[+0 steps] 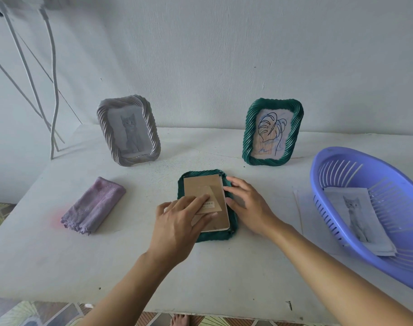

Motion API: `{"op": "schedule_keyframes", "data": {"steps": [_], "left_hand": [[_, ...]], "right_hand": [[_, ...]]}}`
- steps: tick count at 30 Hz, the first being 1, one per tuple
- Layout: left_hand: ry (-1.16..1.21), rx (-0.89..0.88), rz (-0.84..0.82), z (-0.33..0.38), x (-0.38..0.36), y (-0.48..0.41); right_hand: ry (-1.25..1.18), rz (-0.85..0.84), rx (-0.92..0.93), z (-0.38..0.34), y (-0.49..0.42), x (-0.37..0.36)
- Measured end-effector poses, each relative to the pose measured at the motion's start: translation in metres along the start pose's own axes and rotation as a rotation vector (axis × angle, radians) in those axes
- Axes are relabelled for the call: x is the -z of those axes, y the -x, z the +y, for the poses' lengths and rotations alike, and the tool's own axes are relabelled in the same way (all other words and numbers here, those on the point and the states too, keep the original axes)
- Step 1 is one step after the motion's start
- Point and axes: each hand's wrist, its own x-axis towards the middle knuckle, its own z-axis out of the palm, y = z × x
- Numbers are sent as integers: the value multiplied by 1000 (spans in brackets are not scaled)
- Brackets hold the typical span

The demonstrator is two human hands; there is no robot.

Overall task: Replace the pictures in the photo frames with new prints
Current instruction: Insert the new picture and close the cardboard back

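Her left hand (177, 222) lies flat-fingered on the cardboard backing (205, 198) of the face-down green frame (231, 222) at mid-table; the right hand (245, 203) steadies its edge, fingers straight. Seemingly reseating the back; next, fasten the clips. Prints (358, 212) wait in the basket (337, 215).

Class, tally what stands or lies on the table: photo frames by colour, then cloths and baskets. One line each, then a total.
Grey frame: 1
Green frames: 2, the standing green frame and the face-down green frame
Purple cloth: 1
Blue basket: 1
Total: 5
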Motion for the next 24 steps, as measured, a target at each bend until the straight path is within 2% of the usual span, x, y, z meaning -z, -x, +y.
{"op": "schedule_keyframes", "data": {"steps": [6, 13, 16, 21, 24], "left_hand": [[-90, -49, -66, -9, -1, 6], [-72, -48, -95, -9, -8, 9], [-72, -62, -95, -8, -3, 12], [121, -5, -67, -16, 1, 2], [44, 22, -26, -28, -3, -9]], "right_hand": [[4, 10, 16, -2, 3, 0], [19, 45, 25, -1, 3, -3], [24, 53, 21, -2, 3, -3], [23, 60, 17, -2, 3, -4], [17, 68, 13, -2, 3, -4]]}}
